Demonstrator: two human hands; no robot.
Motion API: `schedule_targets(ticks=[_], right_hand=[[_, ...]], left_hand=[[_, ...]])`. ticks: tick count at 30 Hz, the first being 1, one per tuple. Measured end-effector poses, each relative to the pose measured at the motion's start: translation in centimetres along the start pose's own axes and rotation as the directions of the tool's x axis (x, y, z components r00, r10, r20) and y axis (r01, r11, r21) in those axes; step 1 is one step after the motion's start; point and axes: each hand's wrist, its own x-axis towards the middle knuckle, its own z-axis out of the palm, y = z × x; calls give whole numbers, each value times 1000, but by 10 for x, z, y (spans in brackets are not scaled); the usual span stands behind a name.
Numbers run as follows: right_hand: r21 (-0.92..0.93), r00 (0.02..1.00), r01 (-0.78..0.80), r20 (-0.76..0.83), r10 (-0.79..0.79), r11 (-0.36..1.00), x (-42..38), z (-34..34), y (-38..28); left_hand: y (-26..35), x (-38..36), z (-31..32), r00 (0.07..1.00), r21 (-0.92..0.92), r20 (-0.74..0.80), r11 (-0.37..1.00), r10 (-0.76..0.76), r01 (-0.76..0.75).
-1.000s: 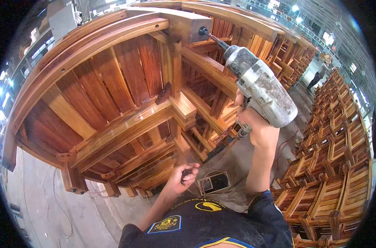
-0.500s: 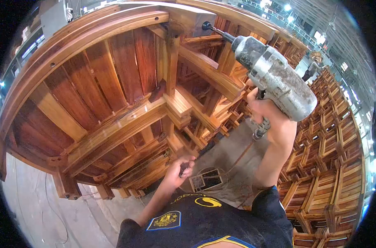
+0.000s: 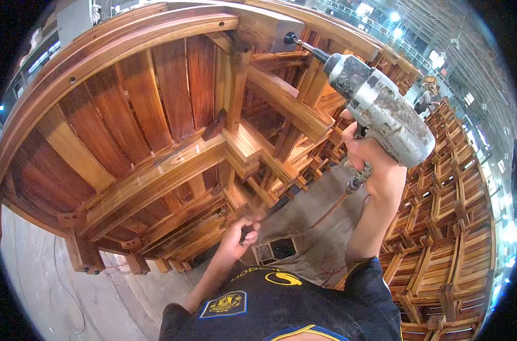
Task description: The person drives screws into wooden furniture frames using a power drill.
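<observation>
My right hand (image 3: 363, 149) grips a worn, silver-grey air impact wrench (image 3: 383, 108), fingers wrapped around its handle. From its nose a slim shaft reaches the dark round piece (image 3: 291, 37) at the end face of a wooden block (image 3: 270, 31) on the slatted furniture. Lower down, my left hand (image 3: 239, 237) is half curled around something small and dark, too hidden to name. It is apart from the slatted wooden furniture (image 3: 173, 165), which lies with its underside frame and boards facing me.
An air hose (image 3: 330, 211) runs from the wrench's handle down to the grey floor (image 3: 321, 233). A box (image 3: 274, 250) with a dark inside lies on the floor. Stacked wooden frames (image 3: 446, 238) line the right. A person (image 3: 424, 103) is far back at right.
The view has shifted slightly. The wrench stays with its shaft at the dark round piece on the block. My left hand remains curled, in nearly the same place.
</observation>
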Motion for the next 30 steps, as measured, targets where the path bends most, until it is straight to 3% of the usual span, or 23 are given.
schedule_targets(ticks=[4,7,11,14,20,29,30], right_hand=[[-21,1000,3,15,-2,1000,0,-1,0],[120,999,-49,11,48,992,0,-1,2],[165,998,-65,1,66,984,-1,1,0],[103,996,-85,5,85,991,0,1,-4],[-258,997,76,29,-71,963,-1,1,1],[-292,997,74,19,-72,954,-1,2,0],[-231,999,49,7,-49,972,-1,3,-1]], left_hand=[[-2,2,-6,1000,9,5,1000,8,-8],[-2,0,-3,1000,20,2,1000,14,-14],[-5,1,-7,1000,44,-13,999,26,-25],[-4,-3,0,999,59,-45,998,23,-20],[-4,-4,1,998,97,-46,995,38,-33],[-8,-1,-2,996,151,-38,986,76,-69],[-9,-1,-3,997,145,-31,987,75,-70]])
